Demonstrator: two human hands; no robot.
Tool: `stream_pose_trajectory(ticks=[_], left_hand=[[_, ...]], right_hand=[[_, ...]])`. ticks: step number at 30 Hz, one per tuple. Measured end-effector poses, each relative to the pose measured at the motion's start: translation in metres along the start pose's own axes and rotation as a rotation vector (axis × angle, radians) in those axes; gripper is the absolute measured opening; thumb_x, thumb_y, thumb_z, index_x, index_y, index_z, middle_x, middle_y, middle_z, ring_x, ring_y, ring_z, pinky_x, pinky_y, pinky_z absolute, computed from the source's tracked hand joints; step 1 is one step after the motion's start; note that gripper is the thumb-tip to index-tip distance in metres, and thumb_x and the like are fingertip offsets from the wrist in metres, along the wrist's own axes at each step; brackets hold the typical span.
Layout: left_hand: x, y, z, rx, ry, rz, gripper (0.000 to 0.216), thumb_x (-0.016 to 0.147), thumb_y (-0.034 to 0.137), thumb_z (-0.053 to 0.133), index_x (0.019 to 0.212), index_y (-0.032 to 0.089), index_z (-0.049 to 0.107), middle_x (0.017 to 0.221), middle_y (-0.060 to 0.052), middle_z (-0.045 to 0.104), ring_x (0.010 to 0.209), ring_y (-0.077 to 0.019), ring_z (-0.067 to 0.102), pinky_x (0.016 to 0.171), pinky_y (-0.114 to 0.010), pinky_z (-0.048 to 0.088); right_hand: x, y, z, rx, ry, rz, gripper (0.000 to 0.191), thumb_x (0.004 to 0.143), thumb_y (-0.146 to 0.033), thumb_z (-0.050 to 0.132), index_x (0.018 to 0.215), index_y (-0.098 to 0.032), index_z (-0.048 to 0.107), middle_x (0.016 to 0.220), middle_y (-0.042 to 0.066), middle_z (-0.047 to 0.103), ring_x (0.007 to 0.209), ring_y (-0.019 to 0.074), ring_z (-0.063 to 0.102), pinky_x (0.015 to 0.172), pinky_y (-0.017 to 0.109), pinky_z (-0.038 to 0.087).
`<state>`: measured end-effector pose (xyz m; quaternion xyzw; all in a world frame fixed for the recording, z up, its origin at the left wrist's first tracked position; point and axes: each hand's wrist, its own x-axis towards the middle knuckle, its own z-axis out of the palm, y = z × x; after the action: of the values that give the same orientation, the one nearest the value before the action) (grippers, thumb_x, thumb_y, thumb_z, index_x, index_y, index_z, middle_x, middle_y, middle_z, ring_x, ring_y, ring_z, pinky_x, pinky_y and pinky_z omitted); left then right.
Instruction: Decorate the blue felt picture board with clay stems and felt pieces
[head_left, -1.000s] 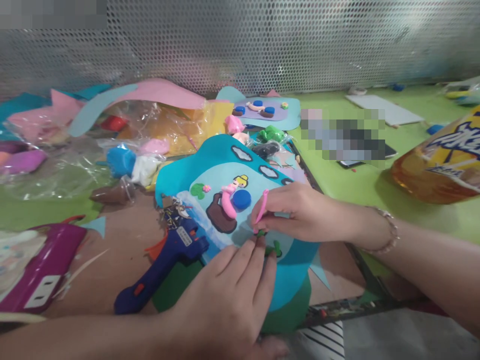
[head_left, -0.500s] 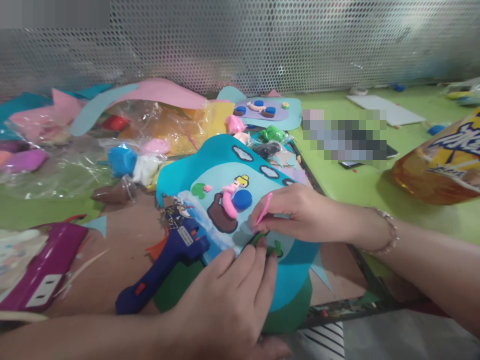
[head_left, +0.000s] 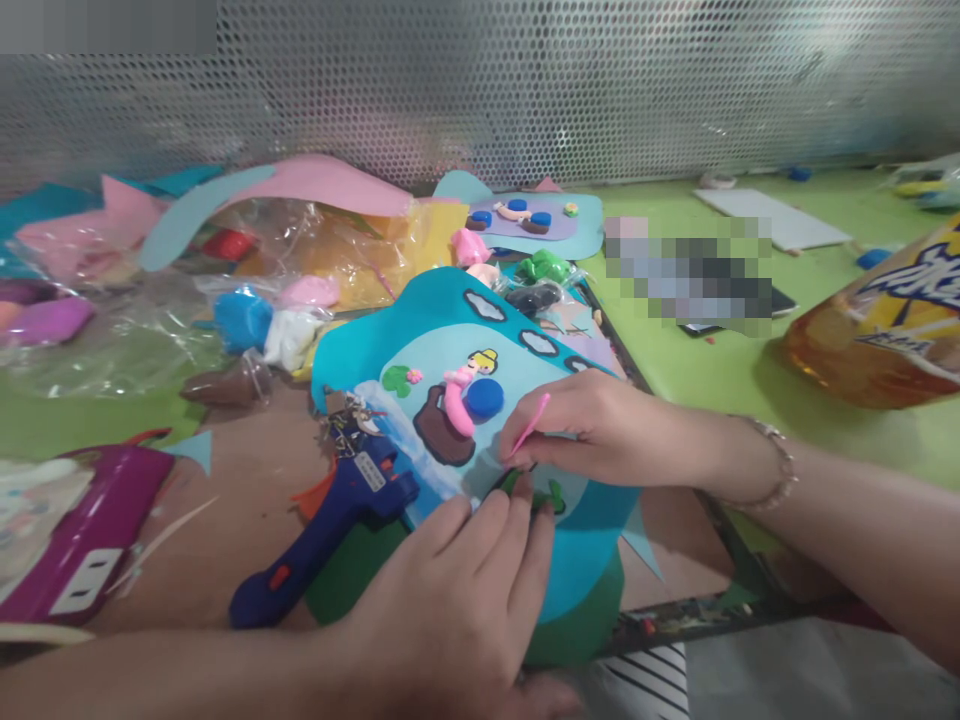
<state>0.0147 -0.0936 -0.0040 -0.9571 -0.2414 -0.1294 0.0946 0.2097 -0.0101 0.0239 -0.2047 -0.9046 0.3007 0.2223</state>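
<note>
A blue foam-sheet picture [head_left: 360, 330] lies in front of me, with a brown clay boat [head_left: 442, 430], a pink-and-yellow clay figure [head_left: 459, 405], a blue clay disc [head_left: 484, 399] and cloud shapes. Flat on its lower part rests my left hand [head_left: 465, 575], fingers stretched out, the tips beside a green clay piece [head_left: 553, 497]. My right hand [head_left: 574, 425] pinches a thin pink modelling tool [head_left: 532, 425], tilted, its lower end down near the green clay. My fingers hide the exact spot where the tip meets the picture.
A blue glue gun [head_left: 322, 530] lies left of the picture, and a glossy magenta object [head_left: 105, 520] farther left. Behind are bagged clay lumps [head_left: 244, 318] and a second clay picture [head_left: 589, 235]. To the right stand a drink bottle [head_left: 877, 340] and a white board [head_left: 780, 220].
The pink tool tilts slightly more to the right, and my right hand has shifted a little. My left hand stays where it was.
</note>
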Motion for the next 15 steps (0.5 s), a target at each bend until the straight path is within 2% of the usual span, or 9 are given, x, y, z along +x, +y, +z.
stream_pose_trajectory(ticks=[8, 11, 15], left_hand=[[-0.0031, 0.0011, 0.0002, 0.009, -0.008, -0.013, 0.065, 0.093, 0.055, 0.021, 0.117, 0.008, 0.058, 0.108, -0.014, 0.064, 0.099, -0.0261, 0.053, 0.085, -0.036, 0.033], [-0.0036, 0.0006, -0.0012, 0.006, -0.049, -0.03, 0.065, 0.092, 0.057, 0.023, 0.119, 0.009, 0.057, 0.111, -0.013, 0.063, 0.102, -0.0262, 0.051, 0.087, -0.036, 0.032], [-0.0013, -0.0031, -0.002, -0.006, -0.08, 0.006, 0.069, 0.088, 0.064, 0.025, 0.122, 0.011, 0.053, 0.118, -0.014, 0.059, 0.113, -0.0279, 0.046, 0.097, -0.038, 0.026]], right_hand=[[-0.0003, -0.0012, -0.0003, 0.001, 0.011, -0.003, 0.01, 0.087, -0.013, 0.053, 0.081, -0.014, 0.062, 0.081, 0.003, 0.068, 0.073, 0.0093, 0.063, 0.066, 0.018, 0.048], [-0.0006, -0.0007, -0.0003, -0.018, 0.009, -0.006, 0.009, 0.087, -0.012, 0.054, 0.083, -0.014, 0.062, 0.082, 0.003, 0.069, 0.073, 0.0098, 0.063, 0.066, 0.018, 0.048], [-0.0006, 0.0007, -0.0012, -0.104, 0.165, -0.021, 0.008, 0.085, -0.01, 0.055, 0.084, -0.015, 0.061, 0.078, 0.001, 0.068, 0.07, 0.0098, 0.062, 0.064, 0.019, 0.047]])
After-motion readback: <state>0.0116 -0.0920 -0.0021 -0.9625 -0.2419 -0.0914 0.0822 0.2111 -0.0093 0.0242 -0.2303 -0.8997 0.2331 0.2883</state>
